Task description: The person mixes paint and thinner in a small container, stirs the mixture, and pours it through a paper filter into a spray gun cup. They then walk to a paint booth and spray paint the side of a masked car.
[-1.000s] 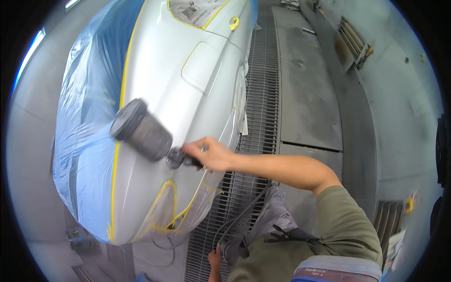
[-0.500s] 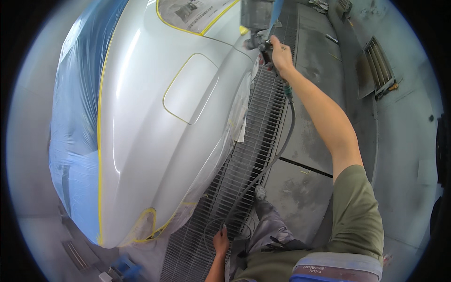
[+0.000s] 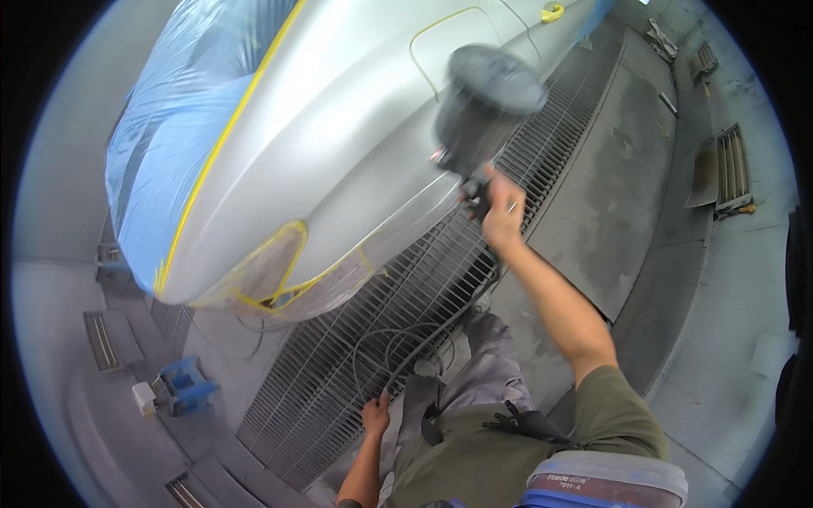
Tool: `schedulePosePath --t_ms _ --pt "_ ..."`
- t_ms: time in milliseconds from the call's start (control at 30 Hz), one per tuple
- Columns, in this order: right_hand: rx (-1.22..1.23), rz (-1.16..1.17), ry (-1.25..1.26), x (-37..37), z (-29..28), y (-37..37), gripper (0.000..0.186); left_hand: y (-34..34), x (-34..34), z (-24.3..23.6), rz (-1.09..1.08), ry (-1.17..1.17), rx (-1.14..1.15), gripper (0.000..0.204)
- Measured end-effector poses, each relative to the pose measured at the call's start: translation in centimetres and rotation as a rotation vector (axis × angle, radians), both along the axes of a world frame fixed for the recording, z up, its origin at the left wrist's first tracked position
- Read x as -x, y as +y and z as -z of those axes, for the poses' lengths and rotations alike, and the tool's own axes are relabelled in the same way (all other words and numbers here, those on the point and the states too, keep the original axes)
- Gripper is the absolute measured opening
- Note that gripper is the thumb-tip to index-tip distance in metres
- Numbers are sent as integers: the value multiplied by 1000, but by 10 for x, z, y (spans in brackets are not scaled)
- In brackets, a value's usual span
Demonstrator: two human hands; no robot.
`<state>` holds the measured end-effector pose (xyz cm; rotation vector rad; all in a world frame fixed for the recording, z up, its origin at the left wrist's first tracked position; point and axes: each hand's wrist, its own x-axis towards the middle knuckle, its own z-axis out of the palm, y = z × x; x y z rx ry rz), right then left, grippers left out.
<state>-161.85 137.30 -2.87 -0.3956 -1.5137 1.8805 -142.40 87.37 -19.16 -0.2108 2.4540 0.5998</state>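
Observation:
My right hand [image 3: 504,212] is closed around the handle of a spray gun [image 3: 472,184]. A large dark cup [image 3: 491,89], blurred by motion, stands on top of the gun. The gun's front points toward the side of a silver-white car body [image 3: 339,127], a short way off it. Low at the left, my left hand [image 3: 375,415] is closed on a dark air hose [image 3: 400,364], which runs up past my legs toward the gun. Blue masking film [image 3: 178,152] covers the car's left part, edged with yellow tape [image 3: 222,140]. Clear film hangs along the lower edge.
Slatted floor grating [image 3: 296,398] runs below the car's side, with hose loops lying on it. A blue stand [image 3: 185,385] and a white box [image 3: 144,398] are at the lower left. A louvred vent [image 3: 732,169] sits along the right wall.
My view has shifted toward the car's near end. The right hand has brought the spray gun nearer to me, and its cup has tilted. The left hand still grips the hose.

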Motion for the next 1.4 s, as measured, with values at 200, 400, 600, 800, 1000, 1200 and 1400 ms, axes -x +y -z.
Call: schedulePosePath --t_ms 200,400,600,800,1000,1200,1400 --pt "-170 -390 150 -19 17 -178 42 -89 -52 21 22 -92 175 70" --pt "-110 -430 190 11 17 -163 41 -66 -55 25 45 -111 203 73" --pt "73 -279 208 35 55 16 38 55 -14 24 152 -168 175 67" --pt "160 -187 -59 43 44 251 62 211 54 20 288 -88 10 65" --pt "43 34 -64 50 17 419 61 315 94 7 301 -117 -71 67" --pt "-116 454 -176 72 30 483 59 330 100 0 248 -82 -88 62" --pt "-264 599 -314 61 73 382 56 251 86 5 143 -42 -92 58"
